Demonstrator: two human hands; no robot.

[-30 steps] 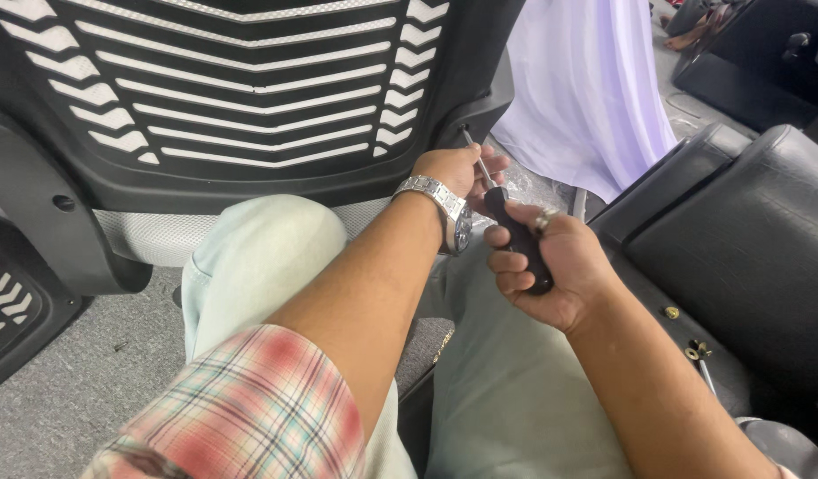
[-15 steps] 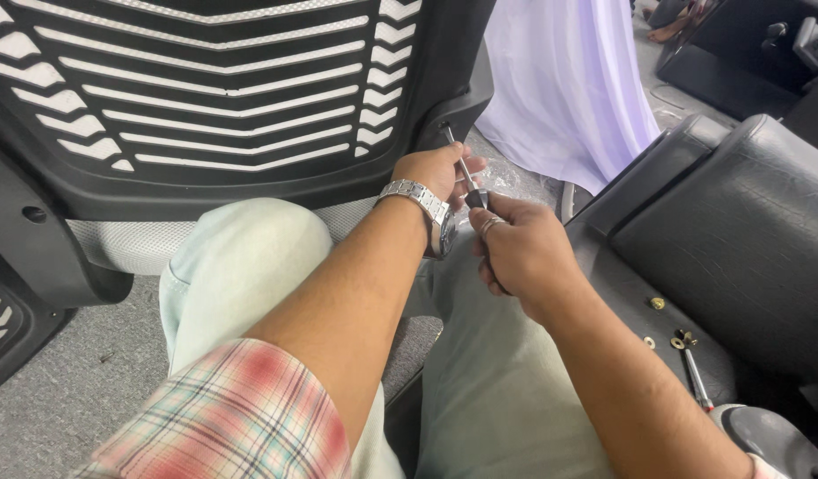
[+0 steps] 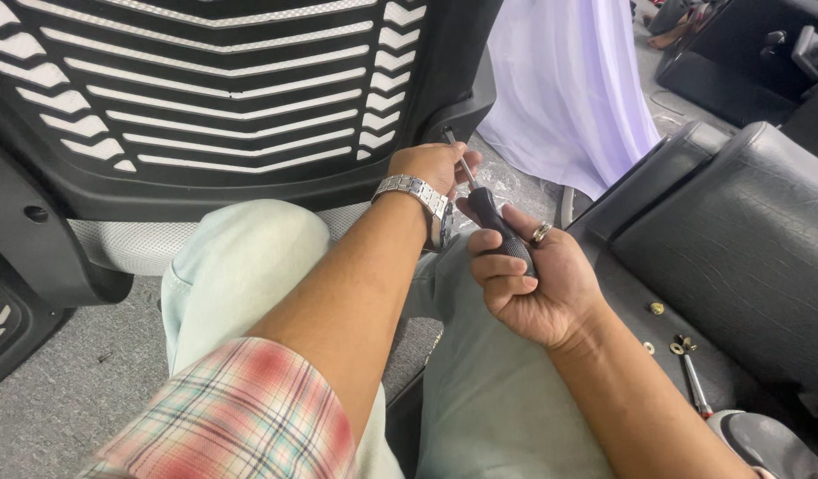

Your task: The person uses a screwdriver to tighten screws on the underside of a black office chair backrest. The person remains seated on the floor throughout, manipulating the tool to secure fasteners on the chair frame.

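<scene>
My right hand (image 3: 528, 284) grips the black handle of a screwdriver (image 3: 489, 211), a ring on one finger. Its thin metal shaft slants up and left to the lower right corner of a black slatted chair back (image 3: 205, 98). My left hand (image 3: 434, 167), with a metal watch on the wrist, rests at that corner beside the shaft, fingers curled around it near the tip. What the tip touches is hidden behind the fingers. Both arms cross over my knees in pale trousers.
A black padded seat cushion (image 3: 737, 248) lies to the right, with loose brass screws (image 3: 657, 309) and a small tool (image 3: 692, 377) on the dark panel beside it. A pale lilac cloth (image 3: 568, 80) hangs behind. Grey mesh (image 3: 134, 244) shows under the chair back, over grey carpet.
The screwdriver and both hands have shifted slightly between frames, staying at the same corner of the chair back. My right hand has turned on the handle, so more of the black grip shows now.
</scene>
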